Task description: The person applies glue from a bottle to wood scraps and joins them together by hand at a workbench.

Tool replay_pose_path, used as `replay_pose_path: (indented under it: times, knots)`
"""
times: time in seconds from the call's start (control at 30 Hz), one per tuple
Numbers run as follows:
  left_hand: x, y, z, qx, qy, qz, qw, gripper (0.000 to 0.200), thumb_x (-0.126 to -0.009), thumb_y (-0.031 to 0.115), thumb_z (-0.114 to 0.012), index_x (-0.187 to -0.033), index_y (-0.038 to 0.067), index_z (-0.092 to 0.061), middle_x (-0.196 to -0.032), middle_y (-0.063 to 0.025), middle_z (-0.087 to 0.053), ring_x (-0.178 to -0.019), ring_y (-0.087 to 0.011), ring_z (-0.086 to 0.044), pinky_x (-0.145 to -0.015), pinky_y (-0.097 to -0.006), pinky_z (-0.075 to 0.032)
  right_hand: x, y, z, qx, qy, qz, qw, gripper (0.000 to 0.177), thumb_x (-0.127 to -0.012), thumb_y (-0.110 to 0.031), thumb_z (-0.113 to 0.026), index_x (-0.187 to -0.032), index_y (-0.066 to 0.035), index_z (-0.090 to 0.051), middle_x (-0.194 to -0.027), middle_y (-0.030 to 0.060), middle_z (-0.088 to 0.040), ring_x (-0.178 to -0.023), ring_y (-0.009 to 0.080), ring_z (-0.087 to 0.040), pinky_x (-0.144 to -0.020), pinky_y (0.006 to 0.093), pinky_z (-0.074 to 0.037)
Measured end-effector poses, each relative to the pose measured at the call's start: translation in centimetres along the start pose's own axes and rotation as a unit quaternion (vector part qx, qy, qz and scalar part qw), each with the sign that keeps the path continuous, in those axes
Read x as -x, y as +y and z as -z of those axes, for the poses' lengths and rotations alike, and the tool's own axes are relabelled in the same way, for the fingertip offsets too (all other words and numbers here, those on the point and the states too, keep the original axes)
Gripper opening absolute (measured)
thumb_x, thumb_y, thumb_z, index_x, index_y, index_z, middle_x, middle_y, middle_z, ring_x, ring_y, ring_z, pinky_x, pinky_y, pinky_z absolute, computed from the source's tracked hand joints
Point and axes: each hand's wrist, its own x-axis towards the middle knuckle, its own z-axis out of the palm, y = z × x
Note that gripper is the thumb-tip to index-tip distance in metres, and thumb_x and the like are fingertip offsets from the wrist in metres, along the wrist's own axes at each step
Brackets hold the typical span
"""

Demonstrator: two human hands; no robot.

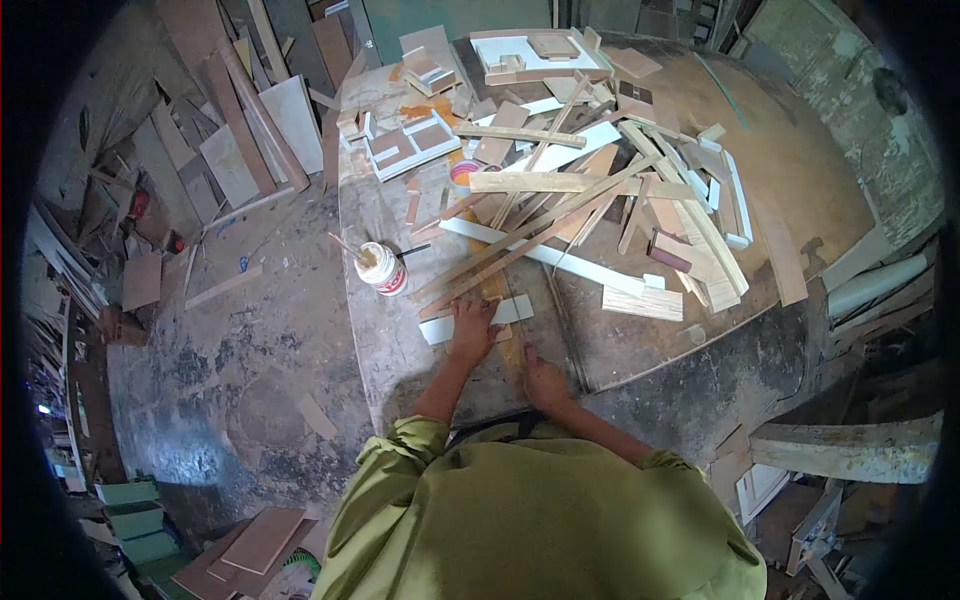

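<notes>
My left hand [474,329] lies on a short white strip [515,309] near the table's front edge, its fingers spread over the middle of the strip. A thin piece of wood shows under and beside that hand. To the right, my right hand [545,380] is closed with one finger pointing forward, close to the table top; whether it holds anything is too small to tell. A white tub [382,270] with a stick in it stands up and left of my left hand. A long white strip [570,262] lies beyond both hands.
A heap of wooden strips [600,190] covers the table's middle. White framed pieces [412,146] and a white tray [535,55] lie farther back. Boards [290,120] lean at the left, beyond the floor. A wooden beam [850,448] juts in at the right.
</notes>
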Motion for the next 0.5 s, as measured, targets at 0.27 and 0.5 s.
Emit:
replay_pose_path:
  times: [0.27,0.5]
  knots:
    - [-0.1,0.5,0.4,0.001,-0.009,0.013,1.0,0.054,-0.074,0.026,-0.066,-0.124,0.012,-0.051,-0.112,-0.0081,-0.05,-0.108,-0.0322,-0.042,-0.102,-0.0586,-0.02,-2.9,0.0,0.4,-0.017,0.027,-0.006,0.999,0.051,-0.082,-0.01,-0.045,-0.13,0.002,-0.033,-0.071,0.0219,-0.061,-0.061,0.0376,-0.061,-0.057,0.0478,-0.049]
    - [0.0,0.3,0.0,-0.009,0.0,0.013,1.0,0.055,-0.073,0.025,-0.066,-0.124,0.013,-0.051,-0.11,-0.0085,-0.051,-0.106,-0.0321,-0.043,-0.101,-0.0582,-0.021,0.0,-0.8,1.9,-0.044,0.012,-0.014,0.999,0.054,-0.08,-0.008,-0.048,-0.131,0.002,-0.032,-0.074,0.0238,-0.061,-0.064,0.039,-0.061,-0.057,0.0493,-0.048]
